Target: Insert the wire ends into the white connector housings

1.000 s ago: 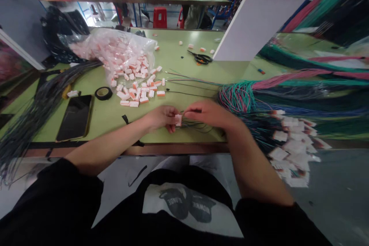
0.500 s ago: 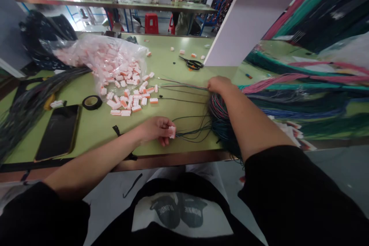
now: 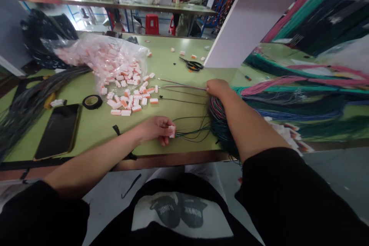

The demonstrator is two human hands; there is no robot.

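Near the table's front edge, my left hand (image 3: 159, 130) pinches a small white and orange connector (image 3: 172, 131), from which several dark wires (image 3: 193, 133) run right. My right hand (image 3: 218, 87) is closed around thin wires (image 3: 183, 84) whose ends point left across the table. Below my right hand lies a thick bundle of dark wires (image 3: 221, 123). Loose connectors (image 3: 135, 100) are piled left of centre, spilling from a clear plastic bag (image 3: 100, 54).
Black-handled scissors (image 3: 193, 64) lie beyond my hands, beside a white upright panel (image 3: 233, 27). A phone (image 3: 59, 130), black tape roll (image 3: 92, 102) and grey wires (image 3: 34, 103) lie on the left. Pink, green and blue wire bundles (image 3: 302, 102) spread on the right.
My right hand has shifted very slightly left, its fingers still closed on the wires. My left hand keeps its hold on the connector in nearly the same place.
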